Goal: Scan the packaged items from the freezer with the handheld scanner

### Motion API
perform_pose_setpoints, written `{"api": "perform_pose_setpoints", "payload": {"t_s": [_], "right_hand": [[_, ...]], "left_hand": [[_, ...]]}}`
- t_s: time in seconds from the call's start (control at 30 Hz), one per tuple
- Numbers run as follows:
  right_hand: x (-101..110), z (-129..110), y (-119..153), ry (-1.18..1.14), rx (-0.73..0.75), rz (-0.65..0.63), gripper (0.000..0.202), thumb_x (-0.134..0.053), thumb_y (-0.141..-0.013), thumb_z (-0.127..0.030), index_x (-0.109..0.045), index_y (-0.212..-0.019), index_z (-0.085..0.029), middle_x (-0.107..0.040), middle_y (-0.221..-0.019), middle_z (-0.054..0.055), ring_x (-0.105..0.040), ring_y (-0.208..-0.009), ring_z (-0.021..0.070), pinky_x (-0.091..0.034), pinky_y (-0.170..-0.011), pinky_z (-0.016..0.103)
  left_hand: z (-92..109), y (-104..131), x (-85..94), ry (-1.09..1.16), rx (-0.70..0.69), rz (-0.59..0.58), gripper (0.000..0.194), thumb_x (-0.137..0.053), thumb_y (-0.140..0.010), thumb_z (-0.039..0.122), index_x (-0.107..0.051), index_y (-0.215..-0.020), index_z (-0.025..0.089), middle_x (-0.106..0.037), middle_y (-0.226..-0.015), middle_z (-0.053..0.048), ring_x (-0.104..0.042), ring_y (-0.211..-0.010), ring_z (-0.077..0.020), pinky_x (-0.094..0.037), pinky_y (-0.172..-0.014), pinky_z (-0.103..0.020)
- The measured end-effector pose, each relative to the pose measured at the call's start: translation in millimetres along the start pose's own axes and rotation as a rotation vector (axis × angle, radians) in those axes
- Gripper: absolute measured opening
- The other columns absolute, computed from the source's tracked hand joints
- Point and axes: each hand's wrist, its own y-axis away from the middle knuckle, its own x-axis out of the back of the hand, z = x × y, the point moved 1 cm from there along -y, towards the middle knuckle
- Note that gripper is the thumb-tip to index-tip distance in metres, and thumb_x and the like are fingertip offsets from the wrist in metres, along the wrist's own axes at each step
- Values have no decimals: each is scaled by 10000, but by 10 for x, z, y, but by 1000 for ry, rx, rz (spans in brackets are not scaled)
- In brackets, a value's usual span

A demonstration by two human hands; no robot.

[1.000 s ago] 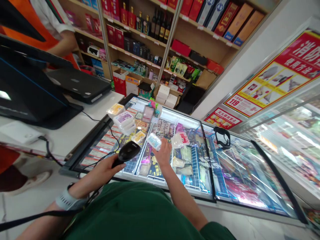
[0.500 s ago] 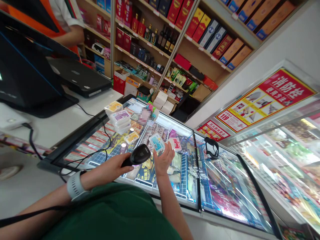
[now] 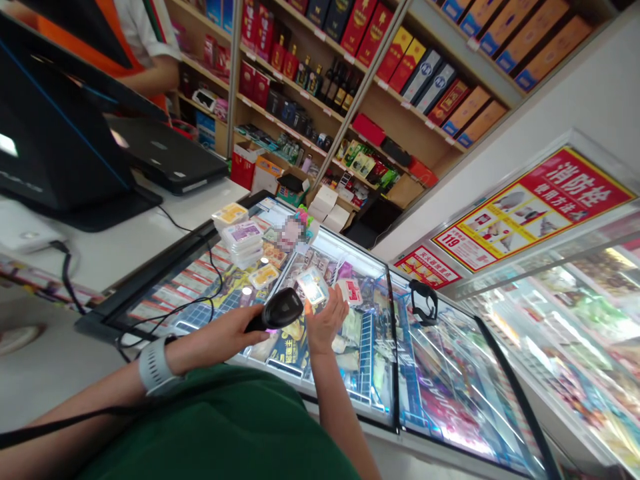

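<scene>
My left hand (image 3: 244, 328), with a pale watch at its wrist, is wrapped round a black handheld scanner (image 3: 281, 309). The scanner's head points right, close to a clear tub with a blue label (image 3: 313, 285). Fingers and thumb of my right hand (image 3: 324, 319) grip the lower right edge of that tub, whose lid shows a bright glare. Touching or near my right fingertips is a red-labelled tub (image 3: 351, 291). A yellow-labelled tub (image 3: 264, 275) lies on the glass left of them. Further left stand stacked tubs with a purple label (image 3: 242, 233) and a yellow label (image 3: 230, 214).
The glass-topped freezer (image 3: 395, 347) bears a black strap-like object (image 3: 423, 302), a black cable (image 3: 214, 300) and a partly pixelated toy (image 3: 295, 231). A counter (image 3: 185, 203) with a dark monitor (image 3: 55, 133) is at left. Behind it, a person's arm (image 3: 153, 77) shows.
The view has shifted slightly. Bright glare now covers the blue-labelled tub's lid. Both hands keep nearly the same pose and place.
</scene>
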Motion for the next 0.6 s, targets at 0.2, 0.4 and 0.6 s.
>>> {"api": "perform_pose_setpoints", "payload": {"t_s": [0.2,0.4,0.6], "right_hand": [[0,21,9,8,1,-16,572,-490,-918,-511,-446,-1299,-86,-496,-1346,245,-419,-1303,294,-282,-1085,544],[-20,52,36,20,-46,-76,595,-487,-908,-535,-446,-1304,-94,-478,-1364,241,-407,-1306,302,-264,-1091,547],[-20,259,-68,43,-201,-82,609,-605,-827,-487,-465,-1292,-120,-488,-1361,207,-424,-1275,310,-289,-1077,502]], "left_hand": [[-2,-41,-13,8,19,-28,401,-526,-807,450,-588,-1105,189,-703,-1064,-67,-640,-1015,-274,-469,-884,-339],[6,-80,-18,-8,39,-40,447,-522,-817,438,-575,-1162,159,-691,-1140,-82,-635,-1037,-267,-458,-905,-336],[-48,-110,-7,-42,47,-50,495,-511,-813,459,-578,-1180,133,-694,-1140,-98,-640,-1026,-284,-465,-891,-348]]}}
